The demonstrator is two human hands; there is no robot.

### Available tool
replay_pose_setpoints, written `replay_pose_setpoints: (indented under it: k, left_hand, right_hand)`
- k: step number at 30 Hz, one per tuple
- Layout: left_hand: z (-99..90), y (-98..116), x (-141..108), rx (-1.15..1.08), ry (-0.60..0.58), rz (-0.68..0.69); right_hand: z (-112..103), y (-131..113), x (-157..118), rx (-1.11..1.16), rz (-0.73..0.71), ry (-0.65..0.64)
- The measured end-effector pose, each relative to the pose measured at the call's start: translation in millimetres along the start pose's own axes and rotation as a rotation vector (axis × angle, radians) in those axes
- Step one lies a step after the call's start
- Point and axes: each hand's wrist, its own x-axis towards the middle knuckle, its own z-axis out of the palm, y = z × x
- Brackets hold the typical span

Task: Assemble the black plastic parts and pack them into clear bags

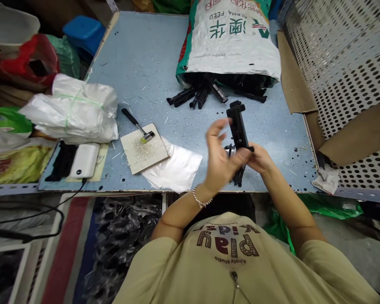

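Observation:
A long black plastic part [238,126] is held upright above the blue table, near its front edge. My left hand [221,158] has its thumb against the lower end of the part, its other fingers curled and partly blurred beside it. At the part's lower right end, my right hand [260,159] grips it. Another black piece [238,177] lies under my hands, mostly hidden. Further back, several similar black parts [202,93] spill from the mouth of a white and green sack [234,55].
On the blue table [139,55], a small hammer [136,122] rests on a square board [145,152] beside clear plastic bags [180,166]. Wrapped white bags [79,109] and a white power bank [85,160] sit left. A perforated metal panel [361,76] stands right.

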Motion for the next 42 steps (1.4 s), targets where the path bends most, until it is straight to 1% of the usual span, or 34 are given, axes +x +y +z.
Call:
replay_pose_setpoints:
  k: [2,3,4,5,6,7,9,10,12,13,14,16,17,18,19,20,22,24,25,27,30,31,32,33,34,35,37,38,39,40,41,42]
  left_hand:
    - [-13.7,-4.7,0.6,-0.144,0.013,-0.046]
    - [-19.4,-8.4,0.4,-0.213,-0.012,-0.099]
    - [-24.2,-12.2,-0.4,-0.257,-0.046,-0.157]
    - [-28.3,-15.8,-2.1,-0.281,-0.074,-0.205]
    - [-31.8,-18.9,-4.3,-0.284,-0.089,-0.234]
    - [-34.5,-21.5,-7.0,-0.269,-0.092,-0.245]
    - [-37.9,-25.0,-12.9,-0.202,-0.100,-0.234]
    - [-38.5,-26.4,-15.8,-0.165,-0.114,-0.225]
    - [-38.1,-28.9,-20.5,-0.108,-0.147,-0.206]
    - [-37.5,-30.2,-22.2,-0.085,-0.152,-0.192]
    - [-37.1,-31.3,-23.3,-0.067,-0.146,-0.178]
    - [-37.6,-33.3,-23.3,-0.049,-0.112,-0.171]
    - [-38.9,-34.0,-22.2,-0.056,-0.094,-0.192]
    - [-40.7,-34.5,-20.5,-0.075,-0.076,-0.232]
    - [-42.9,-34.5,-18.4,-0.104,-0.058,-0.286]
    - [-45.2,-34.2,-16.0,-0.138,-0.041,-0.342]
    - [-48.9,-32.6,-11.3,-0.205,0.000,-0.410]
    - [-49.7,-30.2,-8.4,-0.248,0.018,-0.410]
    - [-48.8,-29.1,-8.0,-0.255,0.013,-0.398]
    - [-45.6,-27.3,-9.4,-0.225,0.003,-0.350]
    - [-41.6,-25.3,-13.5,-0.105,0.044,-0.179]
    - [-41.5,-24.5,-14.0,-0.071,0.061,-0.125]
    - [-42.0,-23.7,-13.6,-0.056,0.070,-0.099]
    - [-43.1,-22.9,-12.3,-0.066,0.068,-0.115]
    - [-44.6,-22.1,-10.2,-0.097,0.059,-0.170]
    - [-46.2,-21.4,-7.6,-0.141,0.044,-0.249]
    - [-48.5,-20.4,-2.4,-0.228,0.018,-0.405]
    - [-49.0,-20.0,-0.7,-0.256,0.006,-0.459]
    - [-48.7,-19.7,0.3,-0.273,-0.004,-0.497]
    - [-47.9,-19.5,0.3,-0.284,-0.010,-0.524]
    - [-46.7,-19.4,-0.4,-0.294,-0.013,-0.547]
    - [-45.4,-19.5,-1.5,-0.306,-0.009,-0.564]
  right_hand:
    - [15.4,4.9,-12.2,0.158,0.060,-0.079]
    - [21.7,6.9,-15.8,0.173,0.071,-0.133]
    - [26.1,7.9,-17.6,0.130,0.059,-0.171]
    - [28.2,7.5,-17.7,0.029,0.022,-0.172]
    - [28.0,5.4,-16.5,-0.093,-0.031,-0.128]
    - [26.1,1.6,-14.2,-0.212,-0.089,-0.054]
    - [20.4,-9.8,-8.1,-0.398,-0.194,0.101]
    - [18.4,-16.2,-4.8,-0.465,-0.241,0.147]
    - [18.2,-27.0,1.2,-0.535,-0.306,0.149]
    - [19.8,-30.4,3.8,-0.519,-0.304,0.127]
    - [22.0,-32.1,6.1,-0.463,-0.270,0.098]
    - [26.4,-31.4,8.6,-0.275,-0.125,0.004]
    - [28.0,-29.8,8.3,-0.192,-0.053,-0.056]
    - [29.1,-28.0,6.6,-0.148,-0.012,-0.113]
    - [30.0,-26.4,3.4,-0.161,-0.014,-0.163]
    - [31.0,-25.1,-1.2,-0.227,-0.054,-0.205]
    - [34.4,-23.4,-13.2,-0.451,-0.185,-0.266]
    - [40.4,-21.0,-24.7,-0.627,-0.263,-0.311]
    - [44.1,-18.9,-29.0,-0.641,-0.257,-0.331]
    - [51.6,-12.8,-33.4,-0.513,-0.161,-0.361]
    - [58.3,-3.8,-32.6,-0.163,0.123,-0.399]
    - [58.5,-2.6,-31.5,-0.087,0.198,-0.422]
    - [57.5,-2.9,-30.3,-0.065,0.227,-0.449]
    - [55.5,-4.7,-28.9,-0.106,0.195,-0.466]
    - [52.7,-7.6,-27.4,-0.207,0.101,-0.466]
    - [49.5,-11.3,-25.4,-0.354,-0.042,-0.445]
    - [43.3,-18.6,-20.0,-0.686,-0.373,-0.393]
    - [41.0,-21.2,-16.9,-0.826,-0.520,-0.386]
    - [39.4,-22.4,-14.0,-0.929,-0.638,-0.399]
    - [38.7,-22.3,-11.7,-0.989,-0.719,-0.427]
    - [38.9,-20.7,-10.4,-1.007,-0.764,-0.454]
    - [40.1,-18.1,-10.4,-0.987,-0.769,-0.466]
